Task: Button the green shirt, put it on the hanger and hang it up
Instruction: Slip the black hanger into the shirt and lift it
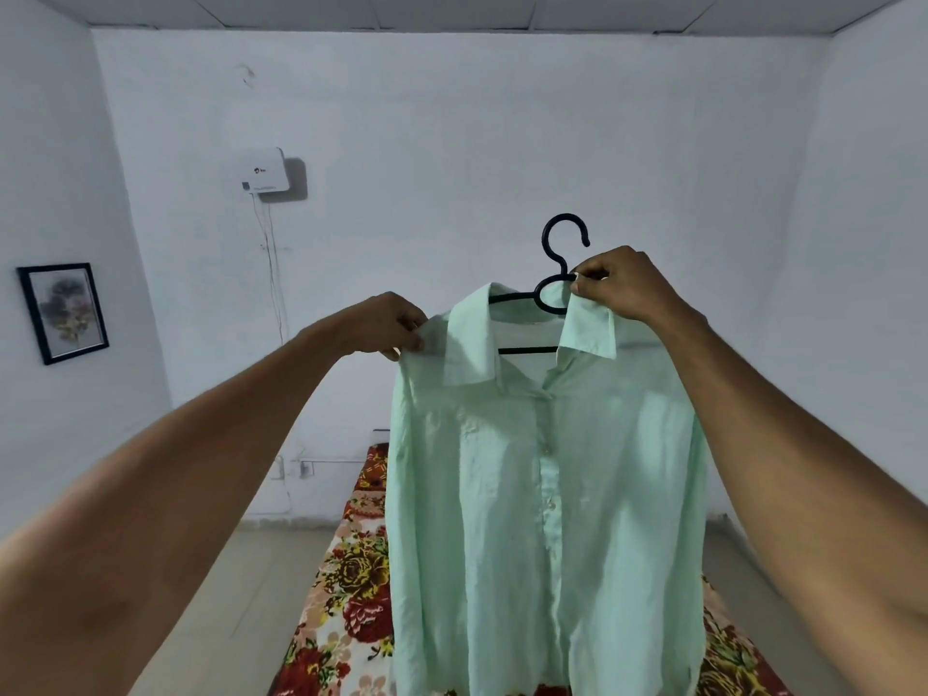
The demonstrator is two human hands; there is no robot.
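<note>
The pale mint-green shirt (542, 494) hangs upright in front of me, raised in the air, front placket closed with small pale buttons showing down the middle. Its collar lies open and spread. Inside the neck sits the black plastic hanger (552, 288), its hook standing up above the collar, its bar crossing behind the opening.

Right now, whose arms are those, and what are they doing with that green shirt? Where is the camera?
The camera sits on a person's head, so you see their own two arms reaching out. The left hand pinches the shoulder of the green shirt. The right hand grips the collar and the black hanger, which is inside the shirt. The front looks buttoned. Below is a bed with a flowery cover. Nothing to hang it on is in view.
</note>
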